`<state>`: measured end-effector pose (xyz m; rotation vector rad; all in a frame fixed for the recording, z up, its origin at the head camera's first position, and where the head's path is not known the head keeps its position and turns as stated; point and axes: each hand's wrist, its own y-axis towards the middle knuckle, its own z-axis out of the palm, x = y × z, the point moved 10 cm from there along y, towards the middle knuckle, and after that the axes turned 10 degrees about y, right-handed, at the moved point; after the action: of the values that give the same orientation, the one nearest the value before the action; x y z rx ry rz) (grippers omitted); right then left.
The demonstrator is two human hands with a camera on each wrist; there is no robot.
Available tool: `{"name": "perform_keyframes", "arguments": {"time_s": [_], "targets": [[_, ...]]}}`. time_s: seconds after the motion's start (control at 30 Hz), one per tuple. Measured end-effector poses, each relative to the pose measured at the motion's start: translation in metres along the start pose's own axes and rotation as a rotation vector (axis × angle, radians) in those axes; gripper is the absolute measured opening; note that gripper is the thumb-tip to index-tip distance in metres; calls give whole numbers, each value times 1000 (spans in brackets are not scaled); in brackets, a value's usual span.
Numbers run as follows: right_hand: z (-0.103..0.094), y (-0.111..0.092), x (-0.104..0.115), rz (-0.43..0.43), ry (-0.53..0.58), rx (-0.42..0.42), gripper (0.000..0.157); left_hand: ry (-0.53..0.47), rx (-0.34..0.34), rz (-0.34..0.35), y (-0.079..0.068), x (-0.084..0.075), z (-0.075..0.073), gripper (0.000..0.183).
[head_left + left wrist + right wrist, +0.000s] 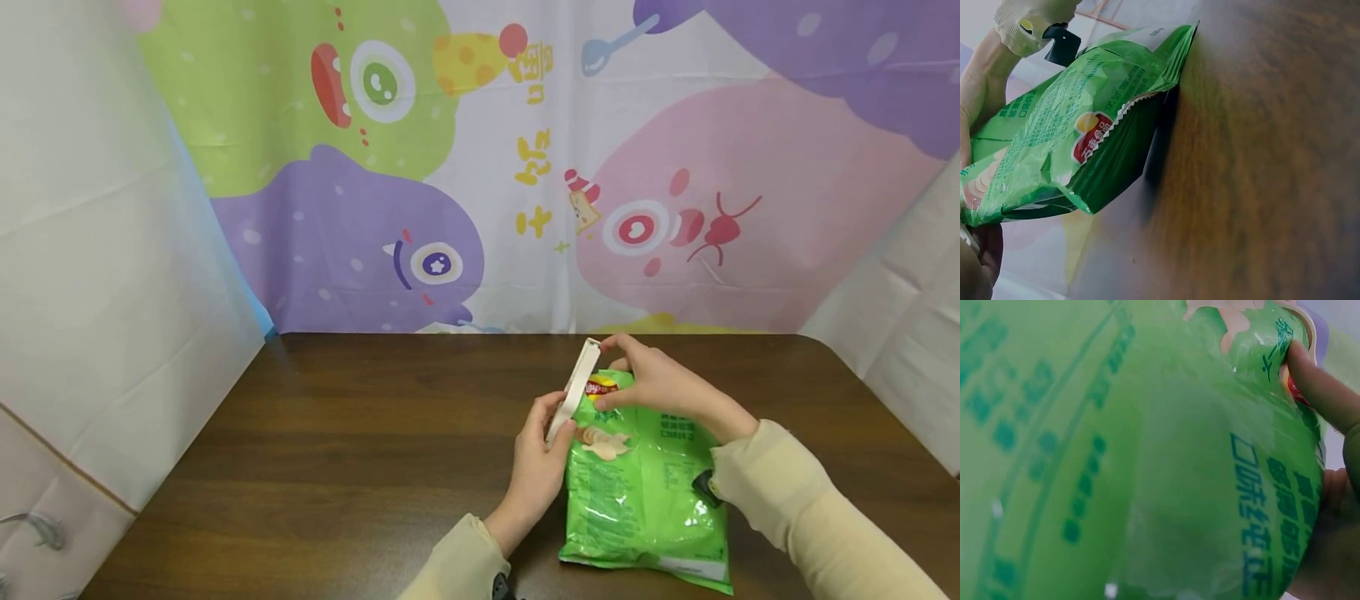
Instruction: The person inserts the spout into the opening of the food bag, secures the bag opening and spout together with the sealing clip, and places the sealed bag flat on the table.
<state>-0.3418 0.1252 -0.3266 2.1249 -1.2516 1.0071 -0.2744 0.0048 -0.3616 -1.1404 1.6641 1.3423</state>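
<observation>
A green bag of chips (622,508) leans upright at the right side of the table, its printed back facing me. Along its upper left edge runs a long white bar-shaped bag clip (577,387), tilted to the right. My left hand (534,467) grips the clip's lower end between thumb and fingers. At the bag's top, my right hand (663,383) pinches the green film, thumb in front and index fingertip at the clip's upper end. The right wrist view has the thumb (1325,394) pressing the bag near its red logo; the other fingers are partly hidden behind.
The brown wooden table (337,450) extends to the left. Behind it hangs a curtain (525,275) with cartoon monsters, and white cloth (112,208) hangs at the left side. A dark wrist camera (707,487) on the right sleeve overlaps the bag.
</observation>
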Motion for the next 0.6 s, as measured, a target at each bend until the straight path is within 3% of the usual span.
{"name": "perform_keyframes", "arguments": {"time_s": [0.2,0.43,0.6], "targets": [[-2,1,2,-45,-34,-16,40,8,19,10,2,4,1,41],[-3,-2,3,-56,-43,-22,30,107,1,78,6,18,5,35],[-9,-3,5,-37,-49,-69,26,98,-8,75,6,21,5,35]]}}
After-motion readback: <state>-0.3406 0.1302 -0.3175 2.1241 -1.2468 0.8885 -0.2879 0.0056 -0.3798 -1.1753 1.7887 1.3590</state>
